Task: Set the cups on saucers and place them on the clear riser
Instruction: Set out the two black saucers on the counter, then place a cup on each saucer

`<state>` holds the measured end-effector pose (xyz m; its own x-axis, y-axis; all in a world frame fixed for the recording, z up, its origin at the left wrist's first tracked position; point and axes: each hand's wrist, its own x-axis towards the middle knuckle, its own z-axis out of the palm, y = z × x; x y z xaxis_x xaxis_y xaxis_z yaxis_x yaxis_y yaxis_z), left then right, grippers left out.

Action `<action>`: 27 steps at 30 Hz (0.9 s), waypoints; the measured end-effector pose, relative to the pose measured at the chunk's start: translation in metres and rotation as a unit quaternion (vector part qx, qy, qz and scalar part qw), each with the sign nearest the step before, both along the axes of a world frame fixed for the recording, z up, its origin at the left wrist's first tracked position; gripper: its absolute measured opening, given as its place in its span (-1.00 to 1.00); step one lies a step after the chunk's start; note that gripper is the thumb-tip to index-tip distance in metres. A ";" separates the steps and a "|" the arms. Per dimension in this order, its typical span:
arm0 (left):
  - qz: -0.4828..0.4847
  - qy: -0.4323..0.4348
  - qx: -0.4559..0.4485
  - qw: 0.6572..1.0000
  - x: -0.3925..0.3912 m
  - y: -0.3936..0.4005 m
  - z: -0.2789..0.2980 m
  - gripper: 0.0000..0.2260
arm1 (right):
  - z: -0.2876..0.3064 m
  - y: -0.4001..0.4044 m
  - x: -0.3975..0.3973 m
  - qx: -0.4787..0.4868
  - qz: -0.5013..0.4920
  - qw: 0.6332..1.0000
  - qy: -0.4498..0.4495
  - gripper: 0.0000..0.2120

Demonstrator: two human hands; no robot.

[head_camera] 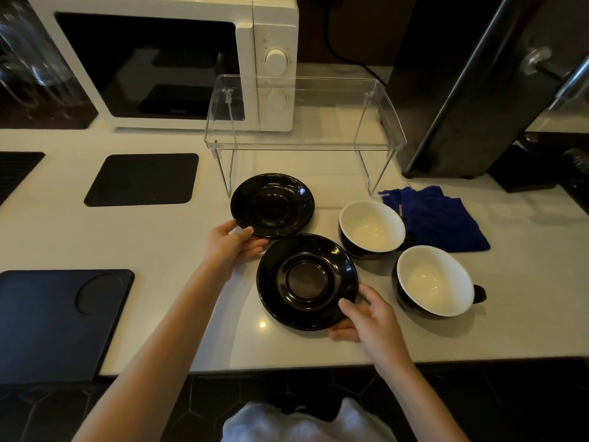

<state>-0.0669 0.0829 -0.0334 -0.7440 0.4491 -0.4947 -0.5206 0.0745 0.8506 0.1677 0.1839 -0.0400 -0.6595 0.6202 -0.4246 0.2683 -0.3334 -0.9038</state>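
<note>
Two glossy black round ceramic saucers lie flat on the white countertop (127,250), each with a recessed centre ring. The near saucer (306,281) sits at centre; the far saucer (272,204) lies at its 11 o'clock, rims almost meeting. My right hand (366,317) grips the near saucer's rim at 5 o'clock, thumb on top, fingers under the edge. My left hand (232,244) pinches the far saucer's rim at 7 o'clock, thumb on top.

Two round cups, black outside, smooth white inside, stand upright and empty. The far cup (371,228) is at 2 o'clock of the near saucer; its handle is mostly hidden behind it. The near cup (435,280) is at 3 o'clock, its black handle pointing to 3 o'clock.

The clear acrylic riser (306,135), a rectangle with its long axis left-right, stands at 12 o'clock. A crumpled blue cloth (439,218) lies beyond the cups. A white microwave (178,62) stands behind the riser.
</note>
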 end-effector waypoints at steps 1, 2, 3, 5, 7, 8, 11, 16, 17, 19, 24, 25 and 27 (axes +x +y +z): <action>-0.003 0.007 -0.004 1.000 0.000 0.000 0.000 -0.59 | 0.001 0.000 0.000 0.008 0.006 1.000 -0.003 -0.61; -0.008 0.018 -0.010 1.000 0.000 -0.001 0.001 -0.59 | 0.001 0.000 0.000 0.014 0.013 1.000 -0.003 -0.63; -0.014 0.029 -0.019 0.999 0.000 0.000 0.001 -0.59 | 0.002 0.000 0.000 0.021 0.021 1.000 -0.001 -0.65; -0.030 0.058 -0.055 0.996 -0.001 0.001 0.004 -0.60 | 0.004 0.000 0.001 0.039 0.034 0.999 -0.003 -0.66; -0.038 0.116 -0.129 0.984 -0.001 0.000 0.008 -0.60 | 0.006 0.000 0.002 0.077 0.041 0.996 -0.020 -0.61; -0.041 0.168 -0.175 0.969 0.002 0.000 0.010 -0.56 | 0.008 -0.001 0.003 0.106 0.045 0.993 -0.035 -0.60; -0.079 0.387 -0.291 0.871 0.019 -0.002 0.016 -0.45 | 0.016 0.003 0.007 0.182 0.071 0.977 -0.086 -0.59; -0.197 0.626 -0.246 0.713 0.056 0.016 0.028 -0.68 | 0.049 0.022 0.029 0.302 0.153 0.935 -0.111 -0.72; -0.225 0.653 -0.222 0.688 0.062 0.024 0.029 -0.70 | 0.055 0.026 0.035 0.336 0.162 0.921 -0.114 -0.72; -0.259 0.689 -0.200 0.646 0.073 0.042 0.030 -0.68 | 0.066 0.034 0.046 0.420 0.150 0.887 -0.119 -0.74; -0.289 0.659 -0.190 0.668 0.083 0.076 0.024 -0.60 | 0.071 0.064 0.070 0.625 0.003 0.764 -0.160 -0.83; -0.286 0.627 -0.186 0.700 0.083 0.081 0.024 -0.58 | 0.068 0.072 0.075 0.634 -0.016 0.752 -0.180 -0.83; -0.275 0.552 -0.178 0.767 0.081 0.088 0.025 -0.54 | 0.057 0.086 0.082 0.622 -0.033 0.750 -0.225 -0.79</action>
<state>0.0137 0.1713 -0.0080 -0.5433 0.8284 0.1364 0.6961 0.3536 0.6248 0.2498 0.2695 0.0174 -0.5729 0.7462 0.3391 0.6593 0.6654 -0.3502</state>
